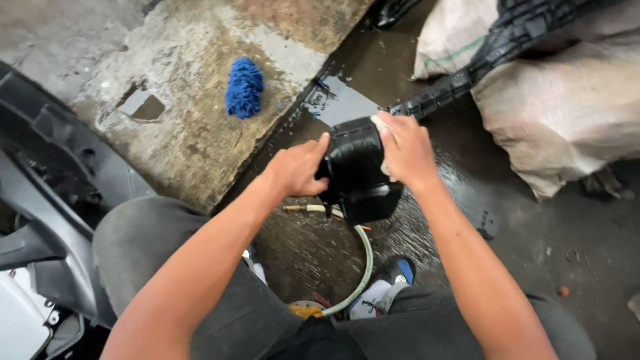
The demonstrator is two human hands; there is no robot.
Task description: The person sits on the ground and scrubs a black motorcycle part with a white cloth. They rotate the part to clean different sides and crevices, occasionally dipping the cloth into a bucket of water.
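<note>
My left hand (297, 170) grips the left side of a black plastic housing part (360, 177) held above the wet floor. Pressed on the part's upper right side, my right hand (407, 150) has a pale cloth or sponge (381, 123) tucked under its fingers. The part looks wet and glossy. Below it a pale hose (363, 257) curves across the floor toward my feet.
A blue shaggy wash mitt (244, 87) lies on the raised concrete slab at left. Black and grey scooter body panels (47, 200) stand at far left. Stuffed sacks (567, 100) and a black tyre (487, 53) fill the upper right. My shoe (390, 280) rests on the wet ground.
</note>
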